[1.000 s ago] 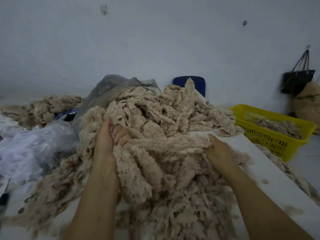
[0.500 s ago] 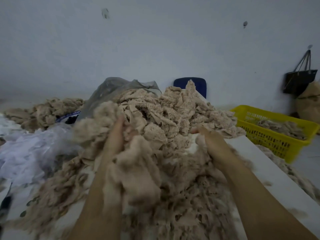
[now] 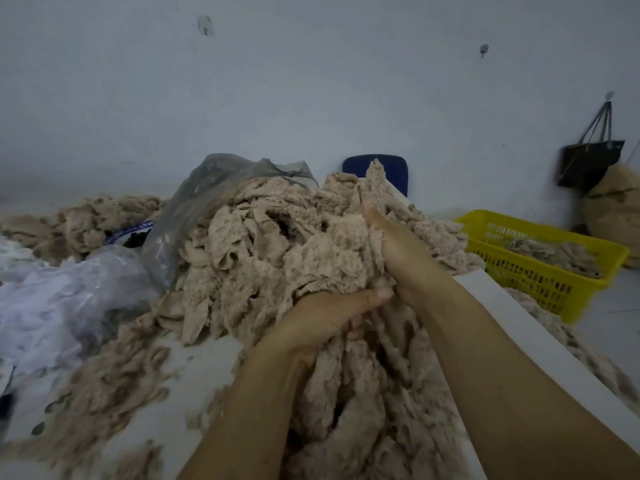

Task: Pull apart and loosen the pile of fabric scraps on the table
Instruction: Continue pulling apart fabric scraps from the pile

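Head view: the pile of fabric scraps [image 3: 277, 258] lies heaped mid-table [image 3: 519, 320]. The left hand [image 3: 322, 317] curls round a clump at its near side. The right hand [image 3: 398, 251] is dug in just beyond, fingers buried, grip not determinable. A grey plastic bag [image 3: 221, 188] stands behind the pile, a white bag [image 3: 62, 299] to the left and a yellow basket [image 3: 540, 271] to the right.
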Motion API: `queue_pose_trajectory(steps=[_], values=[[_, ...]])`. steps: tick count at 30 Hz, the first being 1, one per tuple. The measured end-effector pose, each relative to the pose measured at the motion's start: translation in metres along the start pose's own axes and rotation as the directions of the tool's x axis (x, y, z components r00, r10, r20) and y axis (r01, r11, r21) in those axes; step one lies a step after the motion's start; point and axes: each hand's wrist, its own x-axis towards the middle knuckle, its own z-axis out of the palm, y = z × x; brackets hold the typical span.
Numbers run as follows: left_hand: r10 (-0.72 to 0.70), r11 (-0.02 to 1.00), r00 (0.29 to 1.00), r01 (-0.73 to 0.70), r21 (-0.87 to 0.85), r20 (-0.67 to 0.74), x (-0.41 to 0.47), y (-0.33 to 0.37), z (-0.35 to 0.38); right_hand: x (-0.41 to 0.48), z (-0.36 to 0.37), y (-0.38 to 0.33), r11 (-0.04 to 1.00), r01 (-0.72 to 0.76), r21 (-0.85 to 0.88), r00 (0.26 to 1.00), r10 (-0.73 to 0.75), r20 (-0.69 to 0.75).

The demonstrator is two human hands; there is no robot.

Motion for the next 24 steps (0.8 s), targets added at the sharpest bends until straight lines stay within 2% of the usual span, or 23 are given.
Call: queue_pose_trajectory(steps=[1,4,5,7,10,12,13,15,17,18,20,22,24], values=[[-0.015,1.000,1.000,0.015,-0.009,-0.015,0.001,-0.001,0.001,0.001,0.000,0.002,1.000,-0.009,-0.005,1.000,0.009,-0.025],[-0.029,0.998,0.992,0.023,-0.052,-0.119,0.001,-0.001,-0.005,0.007,-0.008,0.007,0.976,-0.013,-0.218,0.982,-0.028,-0.185],[-0.018,0.995,0.988,0.003,-0.096,-0.154,0.002,-0.001,-0.009,0.009,-0.014,0.011,0.978,-0.035,-0.206,0.971,-0.015,-0.237],[-0.004,0.983,0.980,-0.033,-0.182,-0.201,0.004,0.000,-0.017,0.012,-0.024,0.019,0.993,-0.115,0.007,0.949,0.112,-0.296],[0.047,0.939,0.967,-0.128,-0.320,-0.249,0.003,-0.002,-0.033,0.010,-0.044,0.031,0.908,-0.179,0.379,0.905,0.304,-0.299],[0.095,0.797,0.950,-0.252,-0.549,-0.298,0.005,-0.004,-0.056,0.007,-0.061,0.036,0.851,-0.141,0.507,0.882,0.340,-0.325],[0.108,0.707,0.944,-0.293,-0.643,-0.311,0.006,-0.004,-0.068,0.003,-0.067,0.036,0.868,-0.120,0.482,0.881,0.317,-0.351],[0.106,0.632,0.951,-0.290,-0.719,-0.290,0.008,-0.003,-0.079,-0.003,-0.060,0.032,0.953,-0.111,0.280,0.938,0.194,-0.287],[0.076,0.658,0.978,-0.197,-0.726,-0.197,0.013,-0.001,-0.070,-0.009,-0.028,0.028,0.996,-0.053,-0.076,0.998,0.054,0.016],[0.069,0.672,0.985,-0.165,-0.722,-0.160,0.015,0.002,-0.064,-0.013,-0.008,0.028,0.971,-0.005,-0.240,0.982,0.050,0.181],[0.082,0.663,0.978,-0.198,-0.722,-0.192,0.015,0.013,-0.058,-0.017,0.018,0.037,0.895,0.076,-0.439,0.926,0.100,0.363],[0.087,0.609,0.943,-0.305,-0.732,-0.321,0.014,0.022,-0.069,-0.015,0.018,0.049,0.825,0.171,-0.538,0.927,0.050,0.371],[0.104,0.510,0.898,-0.418,-0.752,-0.428,0.009,0.032,-0.085,-0.013,0.001,0.058,0.770,0.167,-0.615,0.971,-0.019,0.238]])
